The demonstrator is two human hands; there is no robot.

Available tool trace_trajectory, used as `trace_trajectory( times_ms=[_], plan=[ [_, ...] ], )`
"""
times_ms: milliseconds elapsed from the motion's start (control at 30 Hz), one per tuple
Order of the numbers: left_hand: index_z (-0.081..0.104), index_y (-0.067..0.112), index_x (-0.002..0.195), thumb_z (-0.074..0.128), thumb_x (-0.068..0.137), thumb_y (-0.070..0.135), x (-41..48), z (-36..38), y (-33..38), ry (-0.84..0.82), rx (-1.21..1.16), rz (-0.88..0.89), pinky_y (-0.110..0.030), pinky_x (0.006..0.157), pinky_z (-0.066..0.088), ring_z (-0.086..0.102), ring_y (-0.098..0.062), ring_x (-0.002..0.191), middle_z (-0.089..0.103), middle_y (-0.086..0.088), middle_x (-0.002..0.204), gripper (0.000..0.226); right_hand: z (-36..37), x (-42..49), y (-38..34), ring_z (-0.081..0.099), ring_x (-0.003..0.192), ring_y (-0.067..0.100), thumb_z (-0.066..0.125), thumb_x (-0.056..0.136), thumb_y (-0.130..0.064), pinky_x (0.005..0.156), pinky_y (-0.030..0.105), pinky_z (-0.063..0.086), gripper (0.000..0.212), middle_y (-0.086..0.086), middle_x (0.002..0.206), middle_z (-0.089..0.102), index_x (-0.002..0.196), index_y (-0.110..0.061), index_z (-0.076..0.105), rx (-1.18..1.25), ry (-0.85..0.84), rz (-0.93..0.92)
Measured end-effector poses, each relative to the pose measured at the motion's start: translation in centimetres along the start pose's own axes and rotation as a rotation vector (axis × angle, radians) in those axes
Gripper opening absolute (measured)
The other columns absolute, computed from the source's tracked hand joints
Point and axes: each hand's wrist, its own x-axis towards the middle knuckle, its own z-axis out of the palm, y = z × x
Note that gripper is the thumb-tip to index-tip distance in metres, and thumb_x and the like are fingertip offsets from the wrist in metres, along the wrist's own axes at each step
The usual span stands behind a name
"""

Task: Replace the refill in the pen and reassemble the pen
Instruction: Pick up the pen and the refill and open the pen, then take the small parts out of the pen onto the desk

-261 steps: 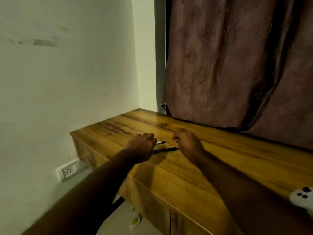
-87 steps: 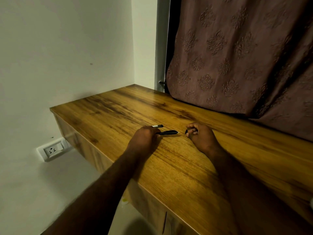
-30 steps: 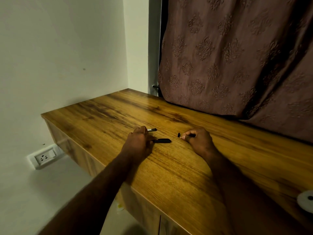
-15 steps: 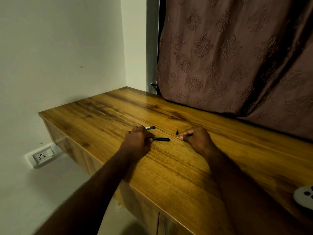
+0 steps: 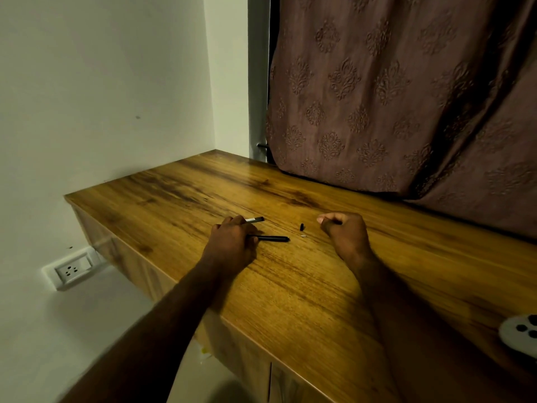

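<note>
My left hand (image 5: 232, 242) rests on the wooden desk (image 5: 305, 301) and grips the near end of a black pen barrel (image 5: 273, 238), which points right. Just past its fingertips lies a second dark pen piece with a pale band (image 5: 255, 219). To the right of the barrel's tip, a small black part (image 5: 301, 227) and a tiny silvery part (image 5: 303, 236) lie loose on the wood. My right hand (image 5: 345, 231) rests further right with its fingers curled. Nothing shows in its grip, and it is clear of the small parts.
A brown patterned curtain (image 5: 392, 112) hangs along the desk's back edge. A white wall (image 5: 101, 97) stands to the left, with a socket (image 5: 71, 269) low down below the desk's left end. A white device with dark buttons (image 5: 520, 333) lies at the desk's right edge.
My right hand let go of the small parts it pinched near the barrel's tip and drew away to the right. They now lie on the desk. My left hand kept hold of the barrel.
</note>
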Motion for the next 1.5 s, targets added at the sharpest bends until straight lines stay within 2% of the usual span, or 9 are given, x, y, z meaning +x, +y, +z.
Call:
trace_trajectory(
  times_ms=[167, 300, 467, 600, 867, 1100, 1267, 1400, 1500],
  plan=[
    [0.067, 0.019, 0.104, 0.038, 0.083, 0.042, 0.1, -0.4, 0.2, 0.112, -0.082, -0.011, -0.038, 0.079, 0.047, 0.053, -0.023, 0.094, 0.061, -0.005, 0.1, 0.043, 2.0, -1.5, -2.0, 0.067, 0.082, 0.01, 0.07, 0.086, -0.022, 0.078, 0.029, 0.053, 0.007, -0.005, 0.084, 0.072, 0.089, -0.019, 0.075, -0.023, 0.045, -0.187],
    [0.069, 0.012, 0.097, 0.057, 0.088, 0.027, 0.9, -0.7, -2.4, 0.31, -0.487, -0.363, -0.044, 0.082, 0.054, 0.063, -0.025, 0.091, 0.066, -0.007, 0.095, 0.021, 3.9, -3.1, -2.9, 0.066, 0.082, 0.014, 0.065, 0.09, -0.019, 0.075, 0.028, 0.052, 0.014, 0.002, 0.088, 0.073, 0.092, -0.01, 0.075, -0.164, -0.084, -0.365],
    [0.07, 0.017, 0.077, 0.062, 0.087, 0.007, 2.4, -1.9, -3.5, 0.22, -0.977, -0.691, -0.038, 0.066, 0.057, 0.066, -0.024, 0.079, 0.068, -0.007, 0.081, 0.017, 4.3, -2.7, -2.5, 0.065, 0.097, 0.015, 0.058, 0.094, -0.015, 0.086, 0.026, 0.05, 0.019, 0.004, 0.104, 0.072, 0.105, -0.008, 0.072, -0.208, -0.069, -0.358],
    [0.072, 0.011, 0.083, 0.071, 0.079, 0.013, 3.8, -1.3, -3.8, 0.022, -0.834, -0.58, -0.044, 0.072, 0.057, 0.067, -0.026, 0.077, 0.07, -0.013, 0.084, 0.004, 4.7, -2.4, -2.4, 0.064, 0.095, 0.01, 0.059, 0.093, -0.012, 0.085, 0.026, 0.051, 0.02, 0.002, 0.105, 0.073, 0.107, -0.011, 0.073, -0.207, -0.083, -0.359],
    [0.076, 0.014, 0.094, 0.077, 0.078, 0.021, 7.5, -0.8, -3.7, -0.298, -0.291, -0.31, -0.014, 0.067, 0.042, 0.061, -0.006, 0.08, 0.071, 0.002, 0.093, 0.017, 5.1, -2.0, -2.3, 0.061, 0.086, 0.005, 0.062, 0.091, -0.013, 0.071, 0.015, 0.043, 0.017, -0.001, 0.101, 0.074, 0.102, -0.012, 0.075, -0.229, -0.106, -0.335],
    [0.075, 0.011, 0.097, 0.07, 0.085, 0.019, 8.0, -0.6, -3.5, -0.216, -0.067, -0.152, -0.02, 0.066, 0.042, 0.065, -0.014, 0.081, 0.073, -0.006, 0.098, 0.015, 4.7, -2.1, -2.2, 0.063, 0.087, 0.006, 0.061, 0.091, -0.012, 0.076, 0.017, 0.046, 0.018, 0.0, 0.099, 0.074, 0.104, -0.01, 0.074, -0.171, -0.077, -0.301],
    [0.07, 0.015, 0.099, 0.066, 0.09, 0.02, 2.7, -1.4, -0.6, 0.249, -0.413, -0.198, -0.036, 0.076, 0.056, 0.064, -0.014, 0.085, 0.069, 0.0, 0.093, 0.011, 4.4, -2.2, -2.4, 0.065, 0.081, 0.004, 0.061, 0.093, -0.012, 0.07, 0.013, 0.046, 0.016, -0.002, 0.091, 0.073, 0.102, -0.012, 0.073, 0.01, -0.045, -0.219],
    [0.069, 0.023, 0.098, 0.061, 0.093, 0.016, -1.8, -1.6, 2.3, 0.238, -0.661, -0.203, -0.041, 0.074, 0.057, 0.067, -0.008, 0.079, 0.071, 0.007, 0.086, 0.012, 5.2, -3.3, -3.4, 0.058, 0.063, 0.004, 0.056, 0.096, -0.015, 0.063, 0.023, 0.046, 0.015, -0.002, 0.077, 0.069, 0.094, -0.014, 0.071, 0.212, -0.061, -0.12],
    [0.066, 0.027, 0.102, 0.057, 0.095, 0.024, -2.9, -2.1, 2.6, 0.242, -0.522, -0.09, -0.039, 0.069, 0.056, 0.066, -0.006, 0.077, 0.071, 0.008, 0.086, 0.012, 6.1, -4.5, -4.5, 0.053, 0.053, 0.009, 0.056, 0.096, -0.022, 0.052, 0.021, 0.042, 0.022, 0.005, 0.07, 0.066, 0.085, -0.007, 0.069, 0.329, -0.127, -0.093]
  ],
)
